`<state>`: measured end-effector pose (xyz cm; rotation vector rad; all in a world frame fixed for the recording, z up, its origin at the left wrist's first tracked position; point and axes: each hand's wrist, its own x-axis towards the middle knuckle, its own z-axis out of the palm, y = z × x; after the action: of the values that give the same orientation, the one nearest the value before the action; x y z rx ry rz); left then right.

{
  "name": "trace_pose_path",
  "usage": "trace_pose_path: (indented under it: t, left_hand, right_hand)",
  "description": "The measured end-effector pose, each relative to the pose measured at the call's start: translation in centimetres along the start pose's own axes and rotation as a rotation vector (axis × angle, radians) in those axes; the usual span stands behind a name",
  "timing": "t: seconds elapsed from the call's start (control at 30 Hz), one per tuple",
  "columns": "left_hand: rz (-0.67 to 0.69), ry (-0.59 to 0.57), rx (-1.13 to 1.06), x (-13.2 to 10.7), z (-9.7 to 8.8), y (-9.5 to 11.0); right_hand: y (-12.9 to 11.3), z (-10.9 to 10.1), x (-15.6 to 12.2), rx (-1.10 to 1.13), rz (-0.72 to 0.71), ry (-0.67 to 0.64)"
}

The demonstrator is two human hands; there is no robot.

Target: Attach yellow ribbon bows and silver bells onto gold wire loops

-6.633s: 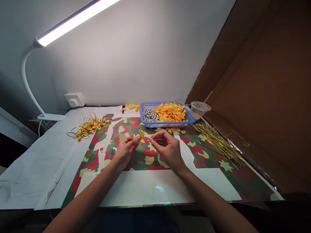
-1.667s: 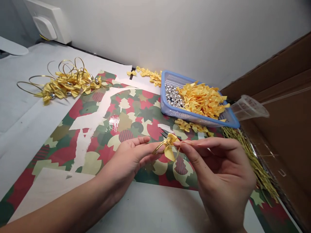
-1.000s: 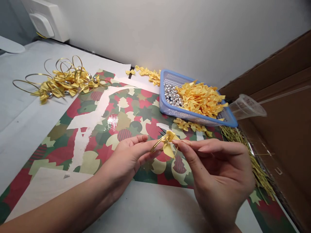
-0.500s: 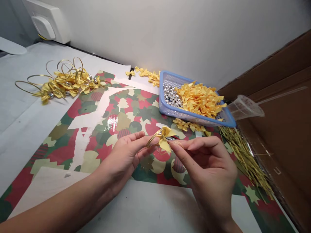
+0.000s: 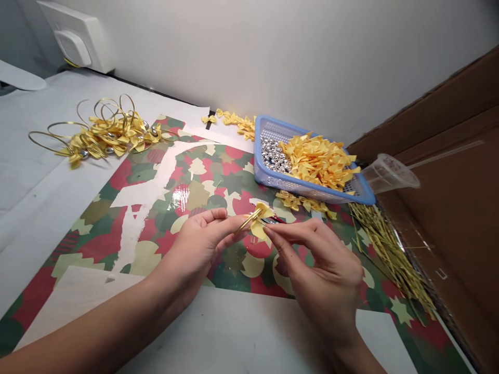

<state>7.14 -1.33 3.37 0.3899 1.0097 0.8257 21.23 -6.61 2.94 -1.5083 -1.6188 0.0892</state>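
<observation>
Left hand (image 5: 198, 244) pinching gold wire loop (image 5: 245, 223) carrying yellow satin bow (image 5: 259, 222); right hand (image 5: 322, 270) narrow at bow, contact unclear. Blue plastic basket (image 5: 259, 161) beyond.

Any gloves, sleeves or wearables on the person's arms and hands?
No gloves: the left hand and right hand are bare, with no rings in view. The left forearm and right forearm are bare too, with no sleeve, watch or band in frame. The fingernails look short and unpainted.
</observation>
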Motion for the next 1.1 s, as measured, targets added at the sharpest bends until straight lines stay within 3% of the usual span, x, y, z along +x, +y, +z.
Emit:
trace_pose_path:
  t: [1.1]
  left_hand:
    - [0.081, -0.077, 0.1, 0.13, -0.54, -0.24]
  right_hand:
    - [0.0, -0.23, -0.23, 0.014, 0.036, -0.074]
